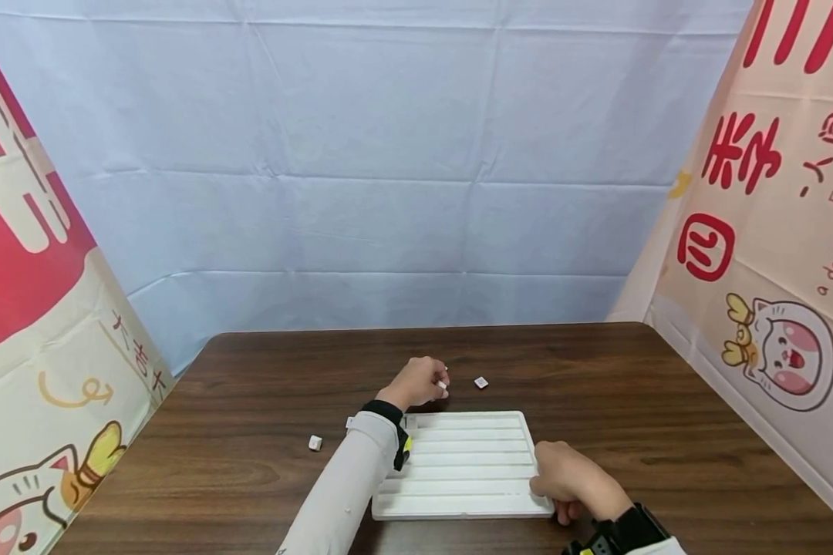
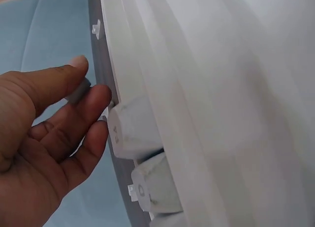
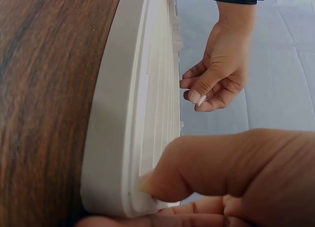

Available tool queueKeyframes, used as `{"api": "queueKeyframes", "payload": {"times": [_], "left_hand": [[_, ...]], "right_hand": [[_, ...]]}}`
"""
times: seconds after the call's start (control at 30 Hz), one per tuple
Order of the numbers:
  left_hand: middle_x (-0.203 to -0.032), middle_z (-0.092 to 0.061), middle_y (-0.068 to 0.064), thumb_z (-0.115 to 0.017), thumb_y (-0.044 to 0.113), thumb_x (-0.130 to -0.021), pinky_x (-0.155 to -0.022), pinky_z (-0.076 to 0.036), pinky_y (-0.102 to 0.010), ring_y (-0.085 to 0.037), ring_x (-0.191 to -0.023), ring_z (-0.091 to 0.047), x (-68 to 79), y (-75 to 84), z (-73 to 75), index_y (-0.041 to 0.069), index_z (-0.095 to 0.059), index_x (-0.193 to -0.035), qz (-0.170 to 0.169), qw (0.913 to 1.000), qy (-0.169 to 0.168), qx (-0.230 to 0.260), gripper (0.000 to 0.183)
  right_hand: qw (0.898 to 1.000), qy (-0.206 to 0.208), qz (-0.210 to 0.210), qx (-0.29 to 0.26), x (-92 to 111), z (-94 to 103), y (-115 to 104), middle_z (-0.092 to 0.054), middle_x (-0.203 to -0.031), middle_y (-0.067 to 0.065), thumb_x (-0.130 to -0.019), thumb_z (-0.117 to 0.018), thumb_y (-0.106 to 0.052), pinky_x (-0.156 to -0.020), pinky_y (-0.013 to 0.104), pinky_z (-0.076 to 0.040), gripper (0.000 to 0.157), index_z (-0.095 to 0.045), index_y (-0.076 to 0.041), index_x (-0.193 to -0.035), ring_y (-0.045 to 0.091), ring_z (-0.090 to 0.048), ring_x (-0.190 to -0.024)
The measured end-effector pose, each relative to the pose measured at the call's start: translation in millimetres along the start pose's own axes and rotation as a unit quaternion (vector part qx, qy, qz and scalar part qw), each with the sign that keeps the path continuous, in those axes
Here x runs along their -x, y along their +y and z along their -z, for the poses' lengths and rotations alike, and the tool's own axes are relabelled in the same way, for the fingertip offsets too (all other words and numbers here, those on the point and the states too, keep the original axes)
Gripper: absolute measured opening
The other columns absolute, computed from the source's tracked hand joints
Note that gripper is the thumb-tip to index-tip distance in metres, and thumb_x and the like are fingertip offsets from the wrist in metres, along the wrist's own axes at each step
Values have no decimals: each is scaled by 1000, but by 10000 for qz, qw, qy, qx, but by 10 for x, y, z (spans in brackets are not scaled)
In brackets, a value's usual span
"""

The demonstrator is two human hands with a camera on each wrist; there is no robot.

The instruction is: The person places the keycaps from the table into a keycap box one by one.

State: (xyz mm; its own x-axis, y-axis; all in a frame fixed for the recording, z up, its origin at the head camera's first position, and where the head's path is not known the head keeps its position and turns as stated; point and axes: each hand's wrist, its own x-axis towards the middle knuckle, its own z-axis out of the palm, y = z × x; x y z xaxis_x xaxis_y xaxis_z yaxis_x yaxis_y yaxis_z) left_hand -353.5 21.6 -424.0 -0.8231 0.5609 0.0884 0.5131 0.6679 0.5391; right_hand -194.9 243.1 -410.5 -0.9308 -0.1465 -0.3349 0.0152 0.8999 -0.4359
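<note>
My left hand (image 1: 419, 383) is just beyond the far left part of a white ridged tray (image 1: 458, 465). Between thumb and forefinger it pinches a small white keycap (image 1: 442, 385), which looks grey and shaded in the left wrist view. Two keycaps with printed marks, one (image 2: 135, 129) beside another (image 2: 157, 185), sit in the tray along its far edge, with part of a third below them. At the tray's near right corner, my right hand (image 1: 572, 478) grips the rim, thumb on top and fingers underneath, as the right wrist view shows.
One loose keycap (image 1: 481, 382) lies on the dark wooden table (image 1: 264, 385) beyond the tray. Another keycap (image 1: 315, 443) lies left of my left forearm. A pale blue cloth (image 1: 375, 169) hangs behind the table, with printed cloths at both sides.
</note>
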Motion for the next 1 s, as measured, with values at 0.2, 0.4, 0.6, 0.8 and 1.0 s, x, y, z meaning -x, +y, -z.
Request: {"api": "queueKeyframes", "payload": {"times": [0.2, 0.4, 0.6, 0.8, 1.0], "left_hand": [[-115, -60, -8, -69, 4, -83, -67, -45, -25, -14, -82, -58, 16, -10, 37, 5, -68, -95, -65, 10000, 2, -19, 12], [-74, -51, -2, -74, 2, -77, -60, -40, -28, -14, -65, -47, 27, -47, 56, 6, -53, -83, 124, 9996, 133, 205, 23], [-78, -56, 5, -72, 4, -78, -61, -42, -27, -12, -64, -50, 15, -77, 52, 9, -60, -89, 61, 9997, 91, 207, 16], [-76, -59, 7, -71, 4, -80, -63, -44, -26, -9, -66, -53, 16, -93, 30, 7, -66, -97, 72, 9998, 88, 143, 18], [-77, -59, 7, -71, 3, -80, -61, -45, -25, -8, -66, -54, 31, -114, 24, 10, -65, -92, 92, 9997, 97, 183, 15]], "right_hand": [[10000, -18, -45, -6, 5, 3, -8, -51, -39, 8, -77, -54, 2, -33, 27, -41, 12, -49, -1, -67, 13, -50, -30], [9998, -81, -147, -51, 2, 8, -21, -52, -40, 9, -78, -55, 2, -33, 26, -40, 9, -50, 0, -70, 13, -50, -31], [9999, -57, -88, -23, 0, 4, -14, -52, -40, 8, -78, -55, 2, -33, 26, -40, 11, -50, -1, -69, 13, -50, -31], [10000, -47, -68, -13, 8, 5, -21, -51, -39, 8, -77, -54, 2, -33, 26, -40, 11, -50, -1, -67, 13, -49, -30], [10000, -30, -77, 15, 3, 0, -20, -51, -39, 7, -76, -54, 2, -32, 25, -39, 12, -50, -1, -65, 12, -49, -30]]}}
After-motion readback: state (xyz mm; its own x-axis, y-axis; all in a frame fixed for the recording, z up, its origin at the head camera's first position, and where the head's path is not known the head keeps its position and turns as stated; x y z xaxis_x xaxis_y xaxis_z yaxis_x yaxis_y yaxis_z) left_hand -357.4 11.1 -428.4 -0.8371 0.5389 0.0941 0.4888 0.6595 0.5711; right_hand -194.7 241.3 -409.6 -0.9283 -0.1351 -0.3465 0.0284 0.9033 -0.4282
